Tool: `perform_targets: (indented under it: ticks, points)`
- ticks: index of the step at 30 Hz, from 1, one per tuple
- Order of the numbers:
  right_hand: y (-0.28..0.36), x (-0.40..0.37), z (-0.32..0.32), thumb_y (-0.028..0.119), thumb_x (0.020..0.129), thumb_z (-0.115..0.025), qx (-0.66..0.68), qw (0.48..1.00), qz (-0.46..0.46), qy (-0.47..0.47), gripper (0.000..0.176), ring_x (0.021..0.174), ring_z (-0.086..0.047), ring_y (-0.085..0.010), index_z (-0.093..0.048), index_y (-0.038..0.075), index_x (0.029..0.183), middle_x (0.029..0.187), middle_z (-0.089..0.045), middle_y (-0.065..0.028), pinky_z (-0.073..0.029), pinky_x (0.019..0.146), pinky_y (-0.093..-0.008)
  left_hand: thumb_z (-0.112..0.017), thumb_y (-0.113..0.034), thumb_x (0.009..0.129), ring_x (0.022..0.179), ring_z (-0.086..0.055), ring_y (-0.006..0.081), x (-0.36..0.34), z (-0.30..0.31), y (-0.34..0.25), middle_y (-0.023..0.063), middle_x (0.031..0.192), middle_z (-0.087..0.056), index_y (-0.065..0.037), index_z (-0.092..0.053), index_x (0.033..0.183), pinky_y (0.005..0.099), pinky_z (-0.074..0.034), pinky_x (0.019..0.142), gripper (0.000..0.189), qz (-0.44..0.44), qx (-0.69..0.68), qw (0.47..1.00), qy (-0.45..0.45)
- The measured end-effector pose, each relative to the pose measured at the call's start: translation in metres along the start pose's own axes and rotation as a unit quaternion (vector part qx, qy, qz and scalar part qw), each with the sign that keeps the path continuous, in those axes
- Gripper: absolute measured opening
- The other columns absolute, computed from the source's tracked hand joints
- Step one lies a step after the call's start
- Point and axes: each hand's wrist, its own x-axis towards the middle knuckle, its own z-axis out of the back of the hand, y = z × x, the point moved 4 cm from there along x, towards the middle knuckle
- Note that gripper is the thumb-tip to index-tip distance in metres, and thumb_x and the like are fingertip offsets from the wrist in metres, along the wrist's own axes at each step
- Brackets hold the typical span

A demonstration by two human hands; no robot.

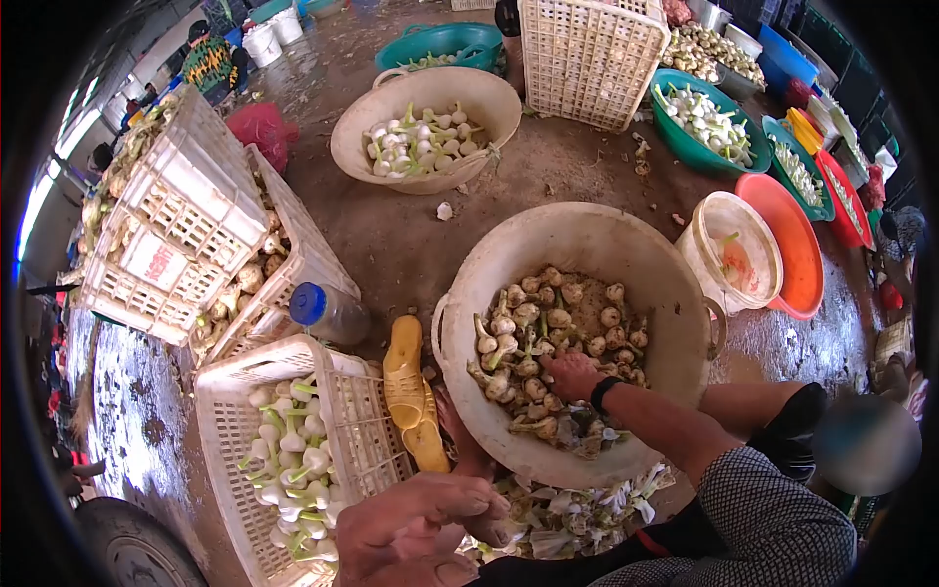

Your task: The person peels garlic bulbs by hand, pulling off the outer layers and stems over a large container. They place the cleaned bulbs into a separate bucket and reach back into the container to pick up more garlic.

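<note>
My right hand (574, 374), with a dark band at the wrist, reaches into a large pale basin (626, 230). Its fingers are bent down among unpeeled garlic bulbs (533, 389); what lies under the fingertips is hidden. My left hand (421, 523) is near the camera with curled fingers, thumb and fingers apart, and nothing visible between them. Just left of it stands a white plastic crate (367, 416) of cleaned garlic bulbs (293, 460) with green stems. Beneath my hands, loose garlic skins (577, 519) lie in a pile.
Stacked crates (181, 210) and a blue-capped jar (333, 313) stand left. A yellow sandal (406, 372) is beside the basin. A white bucket (699, 259) and orange basin (797, 264) stand right. Further back are another pale basin (352, 142) and a seated person (210, 64).
</note>
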Motion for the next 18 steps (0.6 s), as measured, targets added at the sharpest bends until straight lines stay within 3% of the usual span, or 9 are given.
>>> perform_targets:
  ticks: [2,4,7,8,11,12,14,16,18]
  points:
    - [-0.002,0.004,0.007,0.018,0.074,-0.063,0.004,1.0,0.02,0.001,0.04,0.098,-0.059,-0.0405,-0.053,0.003,0.11,0.103,-0.059,-0.0245,-0.047,0.083,-0.0494,-0.077,-0.029,0.082,0.087,-0.064,0.0246,-0.004,0.001,0.003,0.019,0.107,-0.064,0.007,-0.059,0.119,0.035,-0.052,0.074,0.055,0.042,-0.002,0.999,0.001]
    - [0.002,0.001,0.017,0.019,0.073,-0.065,0.003,0.999,0.034,-0.002,0.029,0.083,-0.064,-0.0381,-0.059,0.002,0.096,0.086,-0.065,-0.0232,-0.05,0.075,-0.0492,-0.075,-0.028,0.084,0.087,-0.064,0.0249,-0.005,0.001,0.006,0.0189,0.106,-0.065,0.006,-0.059,0.119,0.0352,-0.052,0.074,0.052,0.017,-0.008,1.0,0.003]
    - [0.006,-0.004,0.026,0.02,0.069,-0.065,0.0,0.998,0.062,0.025,0.024,0.074,-0.064,-0.0385,-0.06,0.001,0.082,0.075,-0.063,-0.0221,-0.051,0.065,-0.0484,-0.072,-0.026,0.084,0.085,-0.065,0.0273,-0.003,0.0,0.01,0.0222,0.103,-0.064,0.009,-0.058,0.117,0.0363,-0.053,0.074,0.05,-0.019,0.011,1.0,-0.003]
    - [0.004,-0.009,0.024,0.021,0.067,-0.065,0.015,0.996,0.086,-0.037,0.024,0.073,-0.064,-0.0387,-0.059,0.001,0.078,0.072,-0.062,-0.0222,-0.051,0.065,-0.0481,-0.07,-0.024,0.082,0.082,-0.065,0.0294,-0.002,0.0,0.009,0.0255,0.099,-0.064,0.012,-0.057,0.115,0.0372,-0.053,0.073,0.051,-0.042,0.037,0.998,-0.013]
    - [0.002,-0.015,0.02,0.023,0.066,-0.066,0.006,0.997,0.057,-0.048,0.027,0.075,-0.064,-0.0385,-0.059,0.001,0.08,0.073,-0.063,-0.0213,-0.051,0.065,-0.0479,-0.07,-0.021,0.082,0.083,-0.065,0.0289,-0.003,0.001,0.01,0.0247,0.099,-0.065,0.011,-0.058,0.116,0.0362,-0.052,0.075,0.048,-0.025,0.039,0.999,-0.025]
    - [0.0,-0.017,0.019,0.032,0.067,-0.07,0.019,0.998,0.044,-0.047,0.036,0.076,-0.063,-0.0401,-0.056,0.001,0.078,0.072,-0.061,-0.0213,-0.051,0.068,-0.0493,-0.07,-0.021,0.082,0.083,-0.065,0.0289,-0.004,0.004,0.01,0.0247,0.099,-0.065,0.011,-0.058,0.116,0.0362,-0.052,0.075,0.048,-0.026,0.04,0.999,-0.025]
    - [0.004,-0.032,0.028,0.036,0.069,-0.071,0.046,0.995,0.049,-0.073,0.039,0.074,-0.063,-0.039,-0.057,0.0,0.078,0.072,-0.062,-0.0215,-0.051,0.068,-0.0487,-0.066,-0.004,0.087,0.099,-0.063,0.0233,-0.005,0.008,0.014,0.0196,0.113,-0.062,0.01,-0.053,0.121,0.0364,-0.051,0.088,0.039,0.024,-0.041,0.998,0.036]
    - [0.006,-0.047,0.04,0.039,0.072,-0.072,0.07,0.991,0.053,-0.103,0.043,0.072,-0.063,-0.038,-0.058,-0.001,0.079,0.072,-0.062,-0.0218,-0.051,0.067,-0.048,-0.065,-0.004,0.087,0.1,-0.062,0.0233,-0.006,0.007,0.018,0.0193,0.115,-0.061,0.01,-0.053,0.121,0.0364,-0.051,0.088,0.038,0.024,-0.033,0.998,0.041]
    - [0.005,-0.059,0.049,0.044,0.079,-0.07,0.231,0.968,-0.019,-0.094,0.047,0.061,-0.061,-0.0286,-0.063,-0.002,0.081,0.07,-0.064,-0.0167,-0.05,0.059,-0.0408,-0.064,-0.003,0.088,0.101,-0.062,0.0233,-0.005,0.003,0.02,0.019,0.116,-0.061,0.011,-0.053,0.121,0.0364,-0.051,0.088,0.038,0.023,-0.024,0.998,0.048]
